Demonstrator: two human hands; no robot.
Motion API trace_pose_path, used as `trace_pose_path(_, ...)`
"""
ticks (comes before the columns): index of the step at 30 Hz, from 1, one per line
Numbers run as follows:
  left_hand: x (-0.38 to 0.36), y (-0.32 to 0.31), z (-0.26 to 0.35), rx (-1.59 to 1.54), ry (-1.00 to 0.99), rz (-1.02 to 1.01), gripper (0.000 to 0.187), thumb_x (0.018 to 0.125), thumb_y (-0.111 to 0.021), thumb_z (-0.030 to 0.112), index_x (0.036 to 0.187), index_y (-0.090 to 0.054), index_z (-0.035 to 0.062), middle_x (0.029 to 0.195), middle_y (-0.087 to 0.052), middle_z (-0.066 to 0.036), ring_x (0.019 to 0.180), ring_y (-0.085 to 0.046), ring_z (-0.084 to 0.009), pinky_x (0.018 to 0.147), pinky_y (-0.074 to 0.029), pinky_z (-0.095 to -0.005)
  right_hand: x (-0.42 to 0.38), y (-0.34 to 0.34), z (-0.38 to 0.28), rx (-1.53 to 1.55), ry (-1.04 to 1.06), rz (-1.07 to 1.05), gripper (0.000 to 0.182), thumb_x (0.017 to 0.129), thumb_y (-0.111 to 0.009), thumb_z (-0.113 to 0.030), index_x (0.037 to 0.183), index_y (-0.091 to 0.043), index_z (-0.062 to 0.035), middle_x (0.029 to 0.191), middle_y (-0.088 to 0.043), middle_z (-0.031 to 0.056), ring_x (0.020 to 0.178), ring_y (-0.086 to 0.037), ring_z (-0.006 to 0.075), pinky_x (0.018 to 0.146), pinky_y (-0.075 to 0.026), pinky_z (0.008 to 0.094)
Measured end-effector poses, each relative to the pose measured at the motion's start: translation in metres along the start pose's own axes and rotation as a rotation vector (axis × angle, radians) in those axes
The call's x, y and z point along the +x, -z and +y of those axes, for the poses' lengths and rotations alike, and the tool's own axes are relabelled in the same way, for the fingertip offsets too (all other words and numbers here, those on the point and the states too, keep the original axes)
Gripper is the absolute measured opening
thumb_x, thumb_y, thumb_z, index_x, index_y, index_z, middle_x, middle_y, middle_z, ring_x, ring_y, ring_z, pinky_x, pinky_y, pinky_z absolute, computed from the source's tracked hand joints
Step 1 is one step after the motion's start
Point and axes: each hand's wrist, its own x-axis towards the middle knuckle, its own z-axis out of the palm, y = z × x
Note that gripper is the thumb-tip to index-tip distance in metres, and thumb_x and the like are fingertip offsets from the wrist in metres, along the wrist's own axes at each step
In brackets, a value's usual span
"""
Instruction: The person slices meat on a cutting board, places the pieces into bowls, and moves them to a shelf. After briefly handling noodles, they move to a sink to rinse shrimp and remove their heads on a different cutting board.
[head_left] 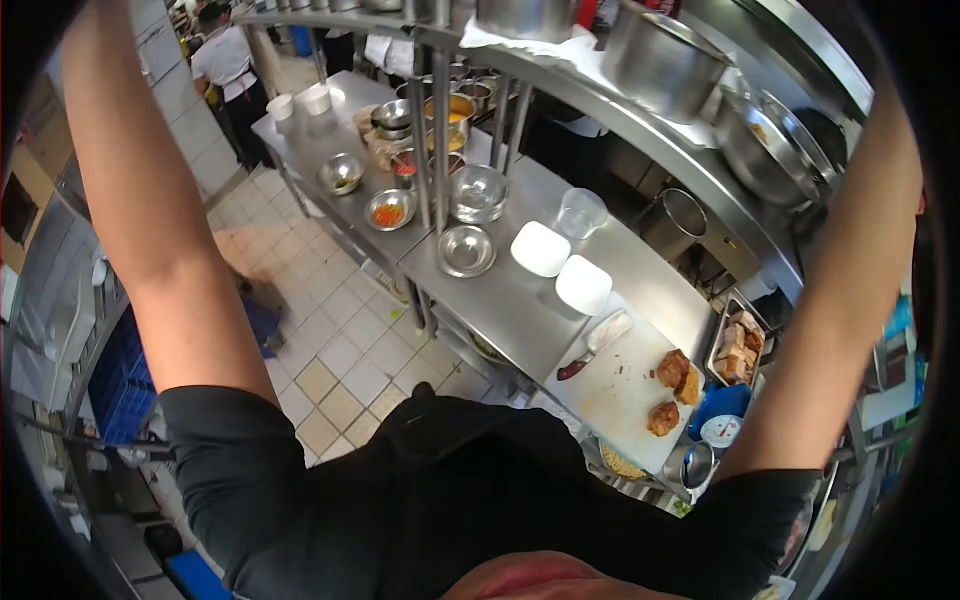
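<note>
Both your arms are running up out of the frame — the left arm [150,200] past the top edge, the right arm [850,280] into the dark rim — so your hands and fingers are not showing. The tray [738,345] of fried pieces is being cut by the lens edge, and the scale [720,430] dial is reading too small to tell.

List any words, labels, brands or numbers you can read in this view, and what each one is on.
No legible text anywhere.
Round white dial of the blue kitchen scale: markings too small and blurred to read.
White papers hanging at the far steel shelf: any print is too blurred.
White rectangular cutting board, steel bowls and white square dishes show no lettering.
Both hands are out of view.
</note>
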Motion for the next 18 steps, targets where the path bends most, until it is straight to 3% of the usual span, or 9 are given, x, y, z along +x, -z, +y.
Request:
trace_pose_path(1,-0.025,0.033,0.013,-0.002,0.077,0.018,0.017,0.094,-0.065,0.012,0.106,-0.068,0.0009,0.103,-0.072,-0.015,0.093,-0.07,-0.0259,0.082,-0.059,-0.0372,-0.093,0.062,-0.087,0.396,-0.17,-0.169,0.043,0.097,-0.063,-0.038,0.116,-0.069,0.0,0.106,-0.071,0.0202,0.111,-0.069,0.0239,0.099,-0.051,0.0338)
trace_pose_path(2,-0.052,0.065,0.027,-0.004,0.145,0.04,0.017,0.095,-0.064,0.012,0.106,-0.067,0.0003,0.103,-0.072,-0.015,0.093,-0.07,-0.0263,0.082,-0.059,-0.0374,-0.171,0.093,-0.083,-0.052,-0.133,-0.377,0.027,0.097,-0.058,-0.022,0.113,-0.069,-0.0018,0.104,-0.07,0.0159,0.097,-0.066,0.0231,0.088,-0.052,0.0336)
trace_pose_path(4,-0.121,0.115,0.057,0.005,0.29,0.136,0.017,0.098,-0.062,0.013,0.107,-0.067,-0.0009,0.102,-0.071,-0.016,0.093,-0.07,-0.027,0.082,-0.06,-0.0379,-0.275,0.106,-0.198,0.756,-0.385,-0.644,0.015,0.097,-0.058,-0.014,0.098,-0.067,-0.003,0.087,-0.067,0.0087,0.074,-0.059,0.0137,0.069,-0.048,0.028)
trace_pose_path(5,-0.165,0.127,0.069,0.117,0.383,0.375,0.025,0.093,-0.066,0.003,0.116,-0.06,-0.0029,0.112,-0.067,-0.02,0.098,-0.07,-0.0322,0.088,-0.06,-0.0435,-0.327,0.112,-0.256,1.073,-0.586,-0.747,0.012,0.096,-0.057,-0.011,0.091,-0.066,-0.0036,0.079,-0.066,0.0052,0.062,-0.056,0.0091,0.06,-0.046,0.0251)
trace_pose_path(7,-0.247,0.131,0.098,0.243,0.563,0.491,0.039,0.086,-0.071,-0.006,0.122,-0.056,0.0,0.117,-0.064,-0.017,0.105,-0.066,-0.028,0.092,-0.057,-0.0396,-0.477,0.046,-0.273,0.858,-0.766,-1.439,0.025,0.096,-0.066,-0.025,0.092,-0.069,-0.0001,0.068,-0.065,0.0019,0.061,-0.059,0.0102,0.058,-0.046,0.0288)
trace_pose_path(9,-0.326,0.132,0.116,0.518,0.713,0.536,0.036,0.09,-0.068,-0.005,0.124,-0.057,-0.0003,0.121,-0.062,-0.013,0.11,-0.064,-0.0254,0.094,-0.056,-0.0374,-0.626,-0.029,-0.284,0.565,-1.094,-1.841,0.051,0.098,-0.065,-0.041,0.116,-0.067,0.0064,0.085,-0.065,0.0074,0.066,-0.064,0.0133,0.051,-0.051,0.0305)
trace_pose_path(12,-0.43,0.158,0.115,0.466,0.985,0.622,0.035,0.088,-0.07,-0.007,0.12,-0.059,0.0008,0.116,-0.063,-0.009,0.106,-0.062,-0.0191,0.092,-0.052,-0.0312,-0.738,-0.084,-0.32,0.149,-1.398,-1.624,0.069,0.089,-0.07,-0.056,0.109,-0.071,0.0097,0.083,-0.072,0.0137,0.056,-0.065,0.0222,0.051,-0.053,0.0344)
trace_pose_path(14,-0.491,0.185,0.105,0.557,1.084,0.576,0.033,0.086,-0.073,-0.004,0.117,-0.062,0.0012,0.113,-0.063,-0.008,0.103,-0.061,-0.0166,0.09,-0.052,-0.0295,-0.765,-0.107,-0.338,-0.036,-1.278,-1.737,0.052,0.086,-0.074,-0.047,0.085,-0.075,0.0042,0.074,-0.072,0.0167,0.061,-0.07,0.0275,0.064,-0.058,0.037)
trace_pose_path(18,-0.559,0.239,0.072,0.554,1.327,0.513,0.032,0.087,-0.073,-0.001,0.117,-0.064,0.0021,0.107,-0.065,-0.005,0.1,-0.061,-0.0138,0.089,-0.049,-0.0268,-0.861,-0.149,-0.31,-0.342,-1.006,-1.692,0.027,0.083,-0.067,-0.019,0.099,-0.076,0.0006,0.108,-0.074,0.024,0.095,-0.075,0.0328,0.085,-0.059,0.0427)
